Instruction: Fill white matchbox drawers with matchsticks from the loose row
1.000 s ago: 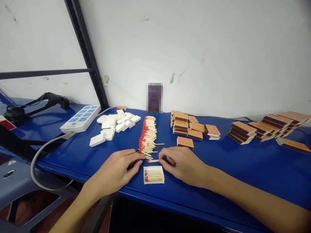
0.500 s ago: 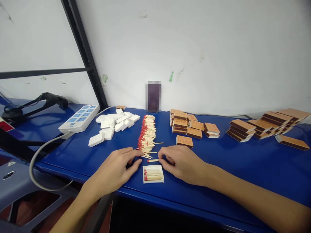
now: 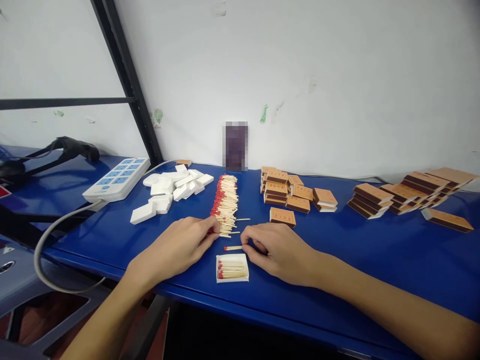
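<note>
At the near end of a long pile of red-headed matches [image 3: 226, 200], my left hand [image 3: 182, 245] has its thumb and fingertips pinched together, with a match between them. My right hand [image 3: 279, 252] grips the tail ends of a few matches [image 3: 233, 248], whose red heads point left. Just below lies a white matchbox tray [image 3: 232, 280], open side up, holding several matches with their heads to the left. One stray match [image 3: 243, 219] sticks out of the pile to the right.
White trays [image 3: 161, 187] lie heaped left of the pile, beside a power strip [image 3: 117, 179] with a cable. Orange matchboxes [image 3: 283, 216] are stacked on the right and far right. A wall backs the blue table [image 3: 210, 295]; its front edge runs close below the tray.
My left thumb and fingers have closed together at the pile's near end. My right hand keeps its hold on the matches. The whole view has shifted slightly.
</note>
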